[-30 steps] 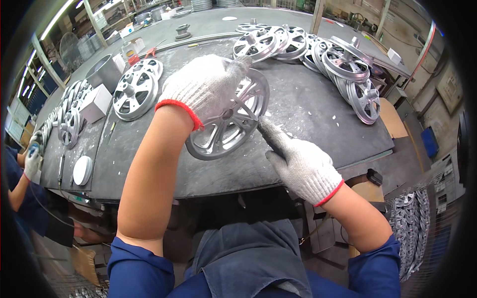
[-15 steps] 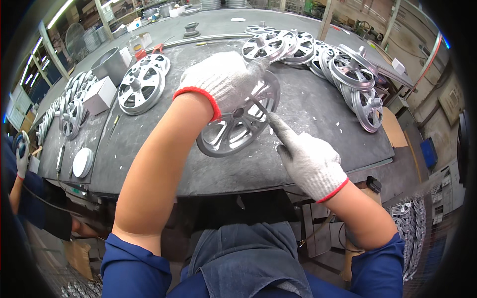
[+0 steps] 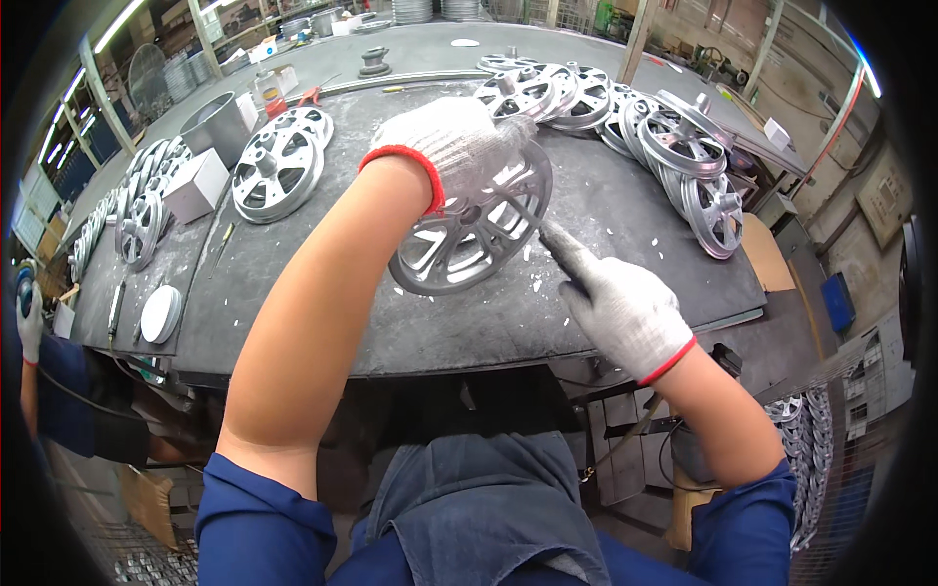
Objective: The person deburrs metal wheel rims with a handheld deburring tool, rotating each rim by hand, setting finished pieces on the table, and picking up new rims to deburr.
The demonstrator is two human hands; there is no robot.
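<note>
At the far left edge we see a co-worker's gloved hand (image 3: pixel 29 327) raised beside the dark surface (image 3: pixel 322 322). On the surface's left part lie a row of silver wheels (image 3: pixel 107 220), a round white disc (image 3: pixel 159 313), a white box (image 3: pixel 195 186) and a spoked wheel (image 3: pixel 278 171) lying flat, with a grey bucket (image 3: pixel 217 122) behind it.

In the middle we find our left hand (image 3: pixel 454 146), in a white glove with a red cuff, laid over the far rim of the tilted wheel (image 3: pixel 474 230); its fingers are clenched on that rim, holding the wheel propped up on its near edge on the surface. Pale chips (image 3: pixel 532 283) lie scattered on the surface around the wheel's near side.

Just right of the wheel, our right hand (image 3: pixel 625 313), gloved the same way, has its fingers closed around a dark tool (image 3: pixel 557 244), whose tip touches the wheel's right rim.

Farther right and far, a pile of wheels (image 3: pixel 625 107) leans together, reaching down to the surface's right edge. Near the lower right, more wheels (image 3: pixel 806 459) stand stacked below the surface.
</note>
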